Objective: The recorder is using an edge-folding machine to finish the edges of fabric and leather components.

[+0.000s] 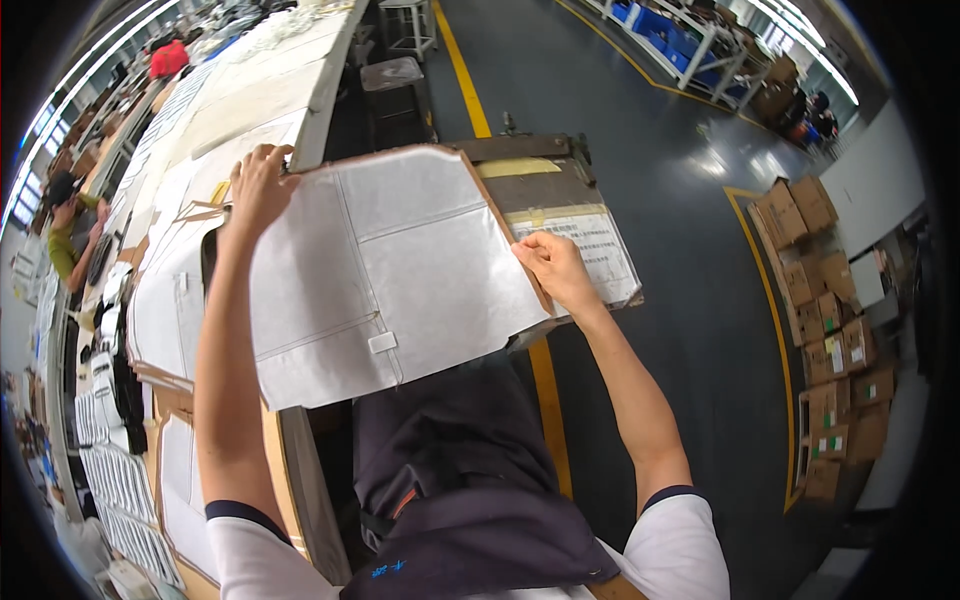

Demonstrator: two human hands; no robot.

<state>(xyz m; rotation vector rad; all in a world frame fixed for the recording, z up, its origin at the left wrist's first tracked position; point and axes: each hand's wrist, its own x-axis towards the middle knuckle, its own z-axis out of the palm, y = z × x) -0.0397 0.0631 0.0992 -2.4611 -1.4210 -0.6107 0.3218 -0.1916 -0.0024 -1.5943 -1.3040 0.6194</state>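
Observation:
A large white panel (430, 240) with stitched seams, a brown edge and a small white tab lies spread in front of me, reaching over the bench edge towards my lap. My left hand (262, 188) has its fingers curled over the panel's far left corner; its fingertips are partly hidden. On the panel's right side, my right hand (556, 265) pinches the brown edge between thumb and fingers. Beneath and beyond that edge shows a worn brown work surface (545, 188) with a printed sheet (590, 245) on it.
More white panels (165, 310) lie stacked on the left. A long white table (250, 100) runs away at the far left, where another person (68, 235) sits. A stool (393, 75) stands ahead. Cardboard boxes (825, 350) and a rack with blue bins (680, 45) are to the right.

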